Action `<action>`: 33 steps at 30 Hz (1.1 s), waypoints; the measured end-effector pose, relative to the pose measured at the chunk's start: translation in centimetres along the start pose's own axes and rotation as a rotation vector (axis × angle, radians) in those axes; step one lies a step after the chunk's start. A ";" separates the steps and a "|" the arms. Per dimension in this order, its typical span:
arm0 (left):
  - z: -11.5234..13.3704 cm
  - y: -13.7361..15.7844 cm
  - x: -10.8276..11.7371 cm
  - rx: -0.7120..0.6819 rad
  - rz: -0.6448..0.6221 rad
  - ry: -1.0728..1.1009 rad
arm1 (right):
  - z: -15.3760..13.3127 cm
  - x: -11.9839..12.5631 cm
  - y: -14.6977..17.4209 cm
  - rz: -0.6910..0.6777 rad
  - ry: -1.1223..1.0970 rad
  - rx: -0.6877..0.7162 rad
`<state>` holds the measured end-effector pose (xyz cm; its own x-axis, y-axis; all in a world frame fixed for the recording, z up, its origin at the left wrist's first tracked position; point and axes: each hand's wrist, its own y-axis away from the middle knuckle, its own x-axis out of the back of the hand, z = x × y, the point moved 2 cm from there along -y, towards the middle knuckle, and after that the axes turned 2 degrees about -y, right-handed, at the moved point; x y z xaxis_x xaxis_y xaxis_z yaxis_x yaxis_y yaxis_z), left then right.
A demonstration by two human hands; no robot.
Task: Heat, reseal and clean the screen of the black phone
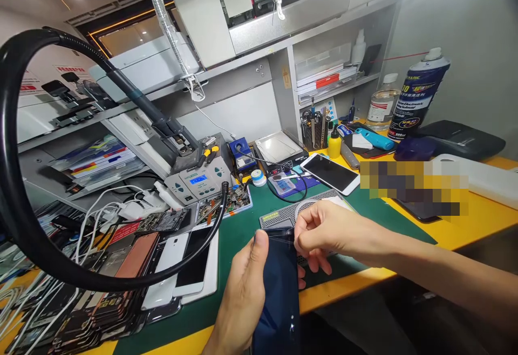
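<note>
My left hand (243,290) is wrapped round a dark blue phone (279,295), which it holds tilted above the front edge of the bench. The left thumb lies along the phone's upper left edge, and some fingertips show at its right side. At the phone's upper right corner, my right hand (324,233) has thumb and forefinger pinched together. A shiny, see-through strip (279,233) runs along the top edge towards these fingers; whether they grip it is hidden. Behind the hands, a perforated metal plate (283,213) lies on the green mat (243,236).
A black flexible tube (16,193) arches over the left side. Beneath it are stacked phone parts (121,285) and white phones (165,268). A soldering station (198,182), a white tablet (332,172) and a spray can (418,96) stand or lie further back.
</note>
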<state>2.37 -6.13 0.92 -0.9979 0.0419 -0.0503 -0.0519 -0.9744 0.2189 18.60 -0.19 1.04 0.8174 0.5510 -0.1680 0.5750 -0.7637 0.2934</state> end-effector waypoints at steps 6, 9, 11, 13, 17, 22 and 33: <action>-0.1 0.4 0.4 0.147 0.081 -0.020 | 0.3 0.3 -0.1 -0.111 -0.102 -0.070; 0.2 0.5 0.6 0.171 0.092 -0.064 | 0.5 0.4 -0.1 -0.155 -0.132 -0.094; 0.4 0.4 0.6 0.105 0.055 -0.123 | 0.6 0.4 -0.1 -0.177 -0.150 -0.104; 0.5 0.2 0.5 0.017 0.022 -0.197 | 0.7 0.4 -0.2 -0.186 -0.168 -0.115; 0.3 -0.1 0.7 -0.118 0.052 -0.319 | 0.9 0.3 -0.3 -0.199 -0.239 -0.147; 0.4 -0.1 0.4 -0.221 0.156 -0.383 | 1.2 0.2 -0.3 -0.210 -0.320 -0.167; 0.1 -0.2 0.9 -0.199 0.091 -0.476 | 1.8 -0.3 -0.1 -0.101 -0.434 -0.081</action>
<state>1.47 -5.88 0.89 -0.9080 0.0062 0.4190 -0.0021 -0.9999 0.0102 18.32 -0.89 -0.65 0.7053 0.4163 -0.5738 0.6625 -0.6751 0.3245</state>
